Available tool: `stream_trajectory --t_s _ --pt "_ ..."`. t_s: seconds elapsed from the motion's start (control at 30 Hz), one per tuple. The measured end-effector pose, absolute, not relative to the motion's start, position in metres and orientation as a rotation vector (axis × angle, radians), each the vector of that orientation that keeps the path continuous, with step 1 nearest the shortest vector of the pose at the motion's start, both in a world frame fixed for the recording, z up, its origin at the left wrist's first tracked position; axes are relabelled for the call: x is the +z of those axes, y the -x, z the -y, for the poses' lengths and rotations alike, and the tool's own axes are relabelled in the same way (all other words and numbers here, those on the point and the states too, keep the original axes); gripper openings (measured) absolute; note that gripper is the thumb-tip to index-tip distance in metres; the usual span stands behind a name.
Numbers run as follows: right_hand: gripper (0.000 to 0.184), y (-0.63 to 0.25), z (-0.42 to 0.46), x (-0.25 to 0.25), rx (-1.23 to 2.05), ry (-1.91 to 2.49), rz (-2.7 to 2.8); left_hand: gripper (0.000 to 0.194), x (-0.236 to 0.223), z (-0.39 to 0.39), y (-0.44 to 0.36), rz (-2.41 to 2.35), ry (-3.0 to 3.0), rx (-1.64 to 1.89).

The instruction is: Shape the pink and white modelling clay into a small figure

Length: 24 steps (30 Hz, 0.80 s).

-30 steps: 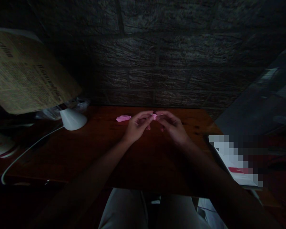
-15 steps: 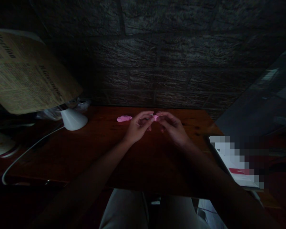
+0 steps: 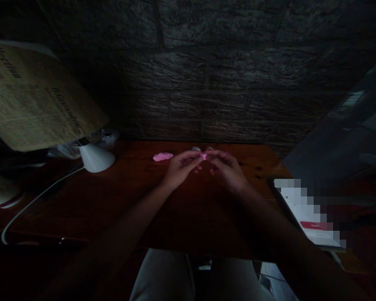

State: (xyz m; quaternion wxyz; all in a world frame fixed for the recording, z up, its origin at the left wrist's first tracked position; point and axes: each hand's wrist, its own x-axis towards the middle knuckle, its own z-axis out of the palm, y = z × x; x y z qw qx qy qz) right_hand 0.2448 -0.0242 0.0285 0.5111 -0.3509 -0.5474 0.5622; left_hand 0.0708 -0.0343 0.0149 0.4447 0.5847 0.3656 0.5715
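Observation:
Between my fingertips I hold a small pink lump [image 3: 204, 156], soft-looking like modelling clay. My left hand [image 3: 181, 168] pinches it from the left, and my right hand [image 3: 226, 168] pinches it from the right. To the left of my left hand lies a larger, long pink piece [image 3: 163, 156] on the wooden table. Just behind my fingers, a whitish piece [image 3: 196, 149] shows in part. A bit of darker pink [image 3: 227, 153] peeks out behind my right hand.
A lamp with a newsprint shade [image 3: 40, 96] and white base [image 3: 97, 158] stands on the left, its white cord running forward. Nearby is a white cup-like object [image 3: 1, 192]. At the right lies a partly blurred white item [image 3: 313, 225]. A brick wall [image 3: 188, 75] rises behind the table.
My fingers have shifted slightly around the pink lump, both hands staying in place. The whitish piece and the darker pink bit behind them now show more.

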Motion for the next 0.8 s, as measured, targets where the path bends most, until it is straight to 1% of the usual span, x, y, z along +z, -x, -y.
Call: stream_trajectory --t_s 0.33,0.6,0.8 --pt "0.028 -0.2430 0.0247 0.0268 1.380 0.879 1.282 0.023 0.0134 0.0334 -0.0718 -0.904 -1.392 1.438" --pt "0.023 -0.2443 0.0240 0.0253 1.352 0.889 1.324 0.019 0.0144 0.0338 -0.0737 -0.924 -1.370 1.461" --pt "0.025 -0.2435 0.0233 0.0237 1.306 0.915 1.362 0.017 0.0137 0.0339 -0.0728 -0.936 -1.390 1.453"
